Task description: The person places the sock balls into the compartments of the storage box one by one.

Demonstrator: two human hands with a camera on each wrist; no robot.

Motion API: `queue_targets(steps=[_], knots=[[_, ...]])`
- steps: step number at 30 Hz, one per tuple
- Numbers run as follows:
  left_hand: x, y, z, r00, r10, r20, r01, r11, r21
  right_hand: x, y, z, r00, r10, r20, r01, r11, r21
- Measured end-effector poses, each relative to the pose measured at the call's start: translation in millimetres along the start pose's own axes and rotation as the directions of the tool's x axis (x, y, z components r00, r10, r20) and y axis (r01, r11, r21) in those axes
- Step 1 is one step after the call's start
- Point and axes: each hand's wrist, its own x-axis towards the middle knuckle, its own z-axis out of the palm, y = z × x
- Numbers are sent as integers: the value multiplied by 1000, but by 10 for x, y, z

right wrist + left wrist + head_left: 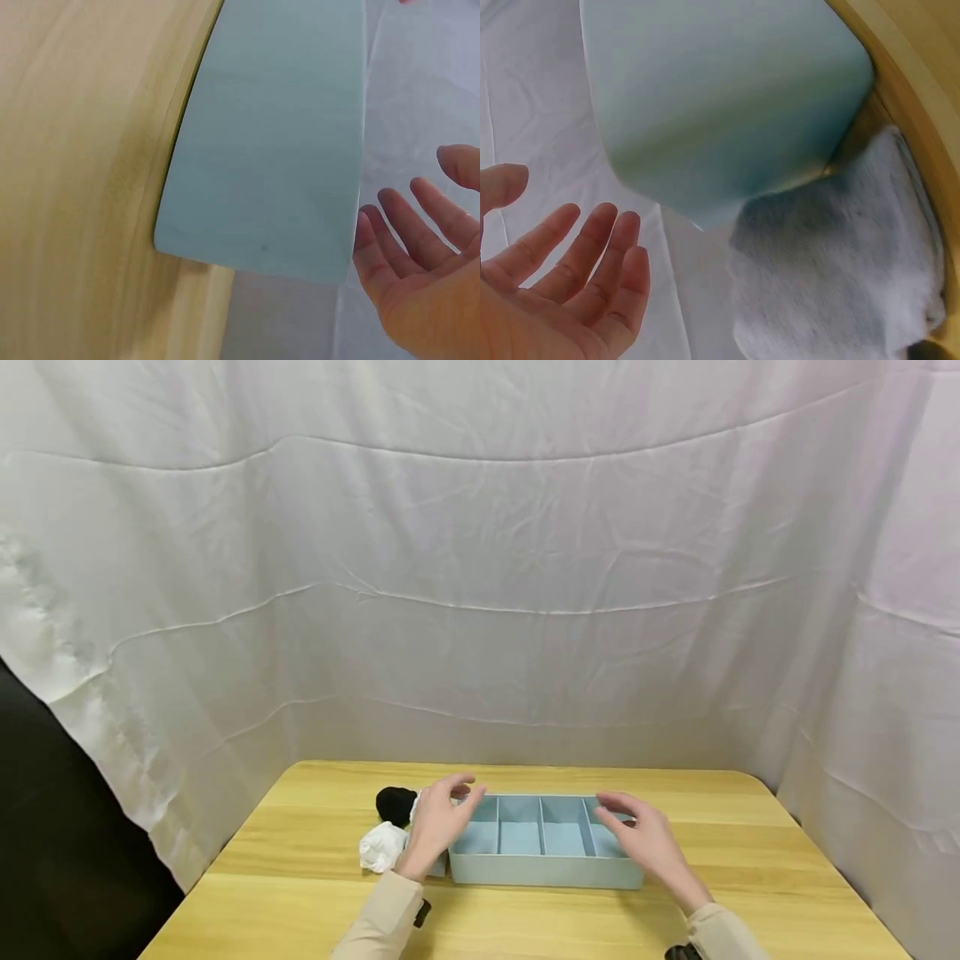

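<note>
Head view: right hand (647, 837) partly hides the blue box (546, 870).

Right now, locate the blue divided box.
In the head view, the blue divided box sits on the table, right of the grey cloth, between the left hand and right hand.

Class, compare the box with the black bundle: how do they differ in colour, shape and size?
Colour: the box is pale blue, whereas the bundle is black.
Shape: the box has straight edges and divided compartments; the bundle is a rounded lump.
Size: the box is much larger than the bundle.
Shared: both rest on the table.
</note>
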Motion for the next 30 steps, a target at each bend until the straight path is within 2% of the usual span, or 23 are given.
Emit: queue_targets(steps=[7, 14, 19, 26, 30], knots=[[2, -215, -142, 999, -33, -7, 32, 998, -57, -22, 102, -152, 998, 45, 33, -49, 989, 140], [-4, -331, -270, 995, -90, -49, 87, 994, -67, -47, 182, -226, 994, 110, 28, -114, 968, 222], [-10, -448, -358, 988, -151, -28, 147, 983, -112, -66, 257, -256, 992, 128, 12, -126, 955, 269], [19, -626, -514, 987, -158, 36, 162, 967, -198, -82, 340, -322, 993, 115, -7, -111, 972, 208], [23, -724, -590, 983, -163, 78, 178, 954, -242, -104, 382, -351, 991, 128, 46, -134, 976, 171]])
